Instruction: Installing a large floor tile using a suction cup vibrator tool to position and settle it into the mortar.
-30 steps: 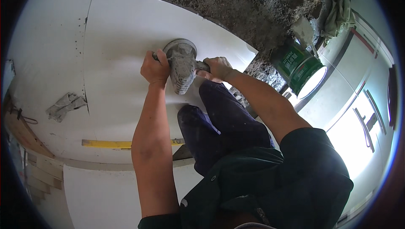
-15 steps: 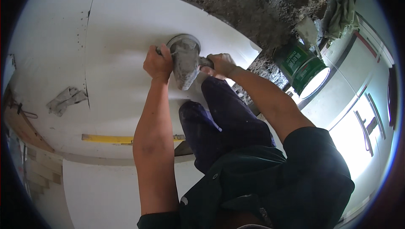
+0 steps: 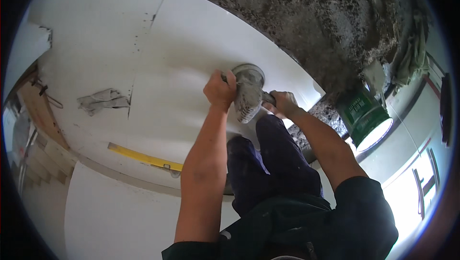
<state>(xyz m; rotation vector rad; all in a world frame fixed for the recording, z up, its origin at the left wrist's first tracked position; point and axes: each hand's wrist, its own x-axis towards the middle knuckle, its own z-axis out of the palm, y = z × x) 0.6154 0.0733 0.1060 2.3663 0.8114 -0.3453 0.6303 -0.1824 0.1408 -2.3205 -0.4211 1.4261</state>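
Observation:
Both of my hands grip a mortar-crusted tile vibrator [image 3: 248, 98] with a round base, which stands on a large white floor tile [image 3: 191, 35]. My left hand [image 3: 221, 89] is wrapped round the handle on its left side. On its right side, my right hand [image 3: 282, 104] closes round the other handle. My knees are just below the tool, in dark trousers [image 3: 282, 150]. A yellow spirit level [image 3: 143, 157] lies on the tiles left of my left forearm, which covers its right end.
Grey, rough mortar [image 3: 306, 20] borders the tile's far edge. To the right a green bucket [image 3: 362, 116] lies tilted beside a trowel [image 3: 376, 75] and a crumpled cloth [image 3: 413, 63]. Dirty gloves [image 3: 103, 102] lie left near a tile joint. Stairs [image 3: 45, 159] are at far left.
The whole scene has shifted right and somewhat down as my head view turned. Both hands keep their hold on the tile vibrator, which stays at about the same place on the tile.

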